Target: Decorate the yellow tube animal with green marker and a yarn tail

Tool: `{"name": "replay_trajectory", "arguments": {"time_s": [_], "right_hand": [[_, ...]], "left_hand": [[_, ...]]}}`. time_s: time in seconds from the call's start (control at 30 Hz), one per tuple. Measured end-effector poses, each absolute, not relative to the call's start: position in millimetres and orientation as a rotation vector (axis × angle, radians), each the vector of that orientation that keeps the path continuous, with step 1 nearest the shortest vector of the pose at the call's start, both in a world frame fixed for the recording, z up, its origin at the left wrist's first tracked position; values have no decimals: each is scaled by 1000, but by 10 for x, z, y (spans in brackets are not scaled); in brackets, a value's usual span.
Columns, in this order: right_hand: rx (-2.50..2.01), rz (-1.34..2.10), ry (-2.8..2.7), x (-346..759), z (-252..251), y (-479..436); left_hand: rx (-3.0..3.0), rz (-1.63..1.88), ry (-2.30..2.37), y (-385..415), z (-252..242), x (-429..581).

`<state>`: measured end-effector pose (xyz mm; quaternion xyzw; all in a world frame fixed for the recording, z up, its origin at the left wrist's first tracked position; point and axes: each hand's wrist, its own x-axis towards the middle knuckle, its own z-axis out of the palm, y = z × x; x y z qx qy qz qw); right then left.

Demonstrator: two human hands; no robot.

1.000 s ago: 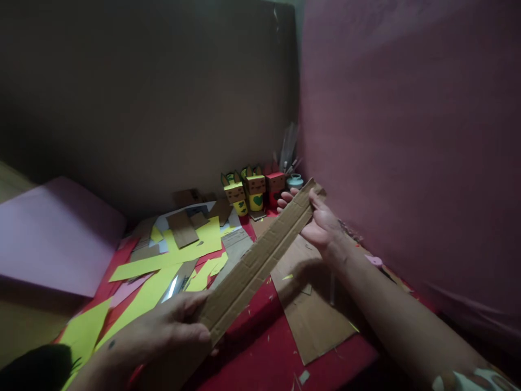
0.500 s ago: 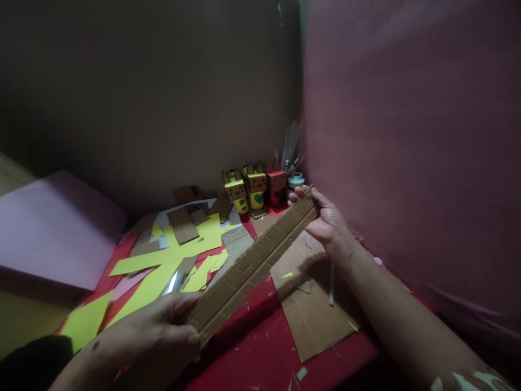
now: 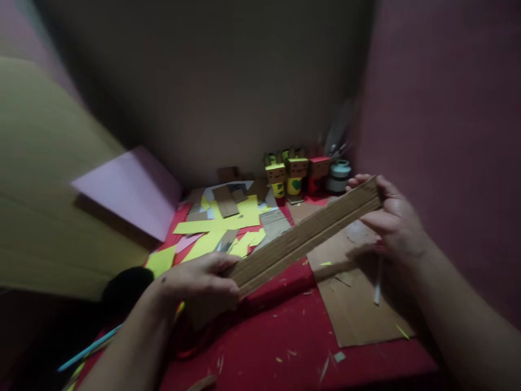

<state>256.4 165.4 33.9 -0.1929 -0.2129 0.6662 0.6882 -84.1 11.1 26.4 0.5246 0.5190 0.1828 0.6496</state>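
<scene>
A long brown cardboard strip (image 3: 305, 239), creased lengthwise, is held slanting above the red table by both hands. My left hand (image 3: 207, 282) grips its lower near end, thumb on top. At the raised far end, my right hand (image 3: 394, 212) has its thumb and fingers closed round the edge. Below the right hand lies a flat cardboard sheet (image 3: 345, 320) with a thin white stick (image 3: 378, 282) and paper bits on it. Yellow paper pieces (image 3: 215, 222) and cardboard scraps (image 3: 226, 201) spread out beyond my left hand.
Box-headed paper figures, two yellow (image 3: 296, 182) and one red (image 3: 318, 174), stand at the back by a pale blue jar (image 3: 338, 176). A pink box (image 3: 134, 190) is at the left. A blue stick (image 3: 89, 347) lies near my left forearm. Shavings litter the red surface (image 3: 252, 347).
My view has swung left, so the scene sits further right. Both hands still hold the cardboard strip, which now lies at a flatter slant.
</scene>
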Motion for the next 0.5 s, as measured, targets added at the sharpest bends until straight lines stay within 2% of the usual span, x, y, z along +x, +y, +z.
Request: {"name": "replay_trajectory", "arguments": {"time_s": [0.13, 0.3, 0.5], "right_hand": [[-577, 1638, -459, 2231, 350, 1408], [-725, 1839, -719, 1743, 172, 953], [-733, 1726, -617, 1811, 126, 1041]], "left_hand": [[1086, 569, 1137, 136, 188, -731], [1135, 625, 1066, 139, 169, -616], [1140, 854, 1205, 229, 130, -769]]}}
